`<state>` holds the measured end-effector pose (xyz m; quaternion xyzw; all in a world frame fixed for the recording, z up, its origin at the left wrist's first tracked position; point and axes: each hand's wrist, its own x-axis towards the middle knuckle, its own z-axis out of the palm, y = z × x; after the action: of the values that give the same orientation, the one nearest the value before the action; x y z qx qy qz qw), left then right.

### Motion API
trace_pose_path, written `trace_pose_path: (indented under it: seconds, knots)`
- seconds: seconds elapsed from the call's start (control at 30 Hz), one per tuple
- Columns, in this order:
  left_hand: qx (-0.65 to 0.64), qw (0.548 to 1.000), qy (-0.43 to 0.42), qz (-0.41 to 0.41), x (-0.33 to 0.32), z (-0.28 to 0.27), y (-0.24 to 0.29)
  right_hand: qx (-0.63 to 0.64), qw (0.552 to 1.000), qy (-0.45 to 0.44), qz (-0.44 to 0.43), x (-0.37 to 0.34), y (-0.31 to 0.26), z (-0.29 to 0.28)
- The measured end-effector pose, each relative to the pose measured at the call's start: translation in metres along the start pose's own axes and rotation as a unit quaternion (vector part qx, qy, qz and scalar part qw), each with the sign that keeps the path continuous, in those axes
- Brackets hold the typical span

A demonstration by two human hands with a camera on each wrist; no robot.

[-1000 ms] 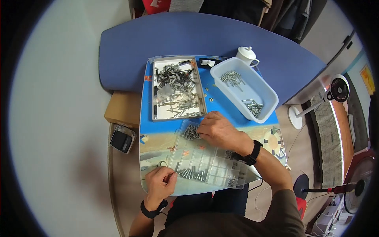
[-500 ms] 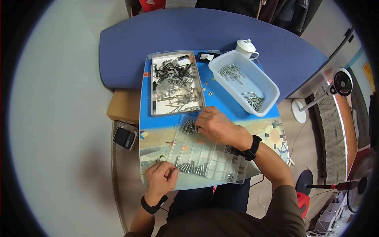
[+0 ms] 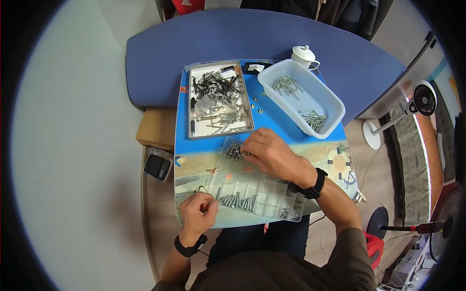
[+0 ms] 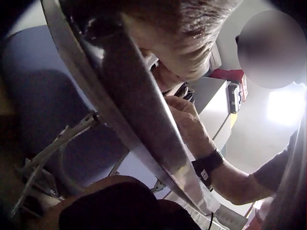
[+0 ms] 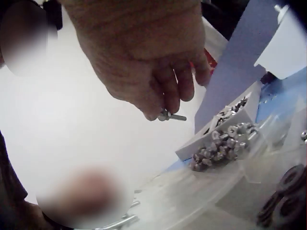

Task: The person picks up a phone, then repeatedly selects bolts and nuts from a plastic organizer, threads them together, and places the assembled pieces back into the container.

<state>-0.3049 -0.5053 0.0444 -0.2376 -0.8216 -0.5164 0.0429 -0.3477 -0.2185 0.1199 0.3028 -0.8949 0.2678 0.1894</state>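
Observation:
My right hand (image 3: 273,153) is over the far end of a clear compartment box (image 3: 234,174), beside a heap of small metal fasteners (image 3: 233,151). In the right wrist view its thumb and fingertips pinch a small silver bolt (image 5: 176,117), held above the box. Longer silver bolts (image 3: 237,200) lie in the box's near compartment. My left hand (image 3: 198,213) rests with bent fingers at the box's near left corner; whether anything sits between its thumb and fingers, I cannot tell. In the left wrist view the table edge (image 4: 139,100) partly covers that hand.
Behind the box stands a shallow white tray (image 3: 221,134) of mixed black and silver screws. A white plastic tub (image 3: 310,101) at the back right holds two groups of bolts. Beyond it are a lidded white mug (image 3: 304,56) and a blue board (image 3: 272,34).
The head view has shifted slightly, so the table appears higher in it. Both hands keep nearly the same places at the compartment box.

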Motion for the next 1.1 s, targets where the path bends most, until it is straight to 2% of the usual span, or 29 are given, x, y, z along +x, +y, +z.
trace_pose_path:
  seconds: [0.03,0.17,0.23,0.27,0.33,0.47,0.53,0.57,0.63,0.67,0.73,0.93,0.97,1.0,1.03,1.07,1.1]
  knots:
    - [-0.046,0.998,0.02,-0.04,-0.003,0.0,0.0,0.0,1.0,0.002,-0.003,-0.002,-0.008,-0.004]
    - [-0.088,0.993,0.043,-0.068,-0.009,-0.002,0.023,0.031,0.998,0.051,-0.009,-0.014,-0.047,-0.025]
    - [-0.264,0.952,0.048,-0.145,-0.007,0.001,0.053,0.029,0.995,0.096,-0.025,-0.026,-0.065,-0.025]
    - [-0.262,0.953,0.051,-0.143,-0.004,0.003,0.067,0.03,0.994,0.097,-0.028,-0.031,-0.075,-0.026]
    - [-0.428,0.885,-0.034,-0.18,0.001,0.01,0.091,-0.007,0.99,0.134,-0.044,-0.041,-0.096,-0.031]
    - [-0.462,0.858,-0.083,-0.209,-0.01,0.031,0.111,-0.075,0.979,0.186,-0.046,-0.069,-0.121,-0.019]
    - [-0.556,0.791,-0.108,-0.232,-0.019,0.04,0.109,-0.089,0.976,0.195,-0.037,-0.081,-0.126,-0.018]
    - [-0.554,0.791,-0.114,-0.231,-0.023,0.042,0.108,-0.072,0.974,0.212,-0.03,-0.088,-0.127,-0.016]
    - [-0.624,0.716,-0.137,-0.28,-0.028,0.046,0.106,-0.06,0.971,0.231,-0.021,-0.1,-0.131,-0.014]
    - [-0.622,0.717,-0.142,-0.28,-0.031,0.049,0.106,-0.055,0.971,0.232,-0.014,-0.105,-0.134,-0.012]
    - [-0.645,0.687,-0.14,-0.304,-0.037,0.052,0.108,-0.048,0.971,0.234,-0.005,-0.113,-0.139,-0.011]
    - [-0.634,0.694,-0.157,-0.303,-0.043,0.058,0.108,-0.012,0.969,0.245,0.03,-0.13,-0.146,-0.008]
    - [-0.632,0.694,-0.159,-0.305,-0.043,0.059,0.108,0.062,0.97,0.226,0.07,-0.134,-0.145,-0.011]
    - [-0.58,0.742,-0.153,-0.299,-0.041,0.06,0.109,0.135,0.963,0.205,0.109,-0.138,-0.143,-0.014]
    - [-0.524,0.786,-0.147,-0.292,-0.041,0.061,0.11,0.142,0.955,0.211,0.149,-0.14,-0.143,-0.018]
    - [-0.524,0.785,-0.149,-0.295,-0.04,0.061,0.112,0.142,0.955,0.211,0.154,-0.14,-0.14,-0.02]
    - [-0.471,0.826,-0.156,-0.268,-0.04,0.061,0.114,0.161,0.952,0.211,0.152,-0.14,-0.135,-0.022]
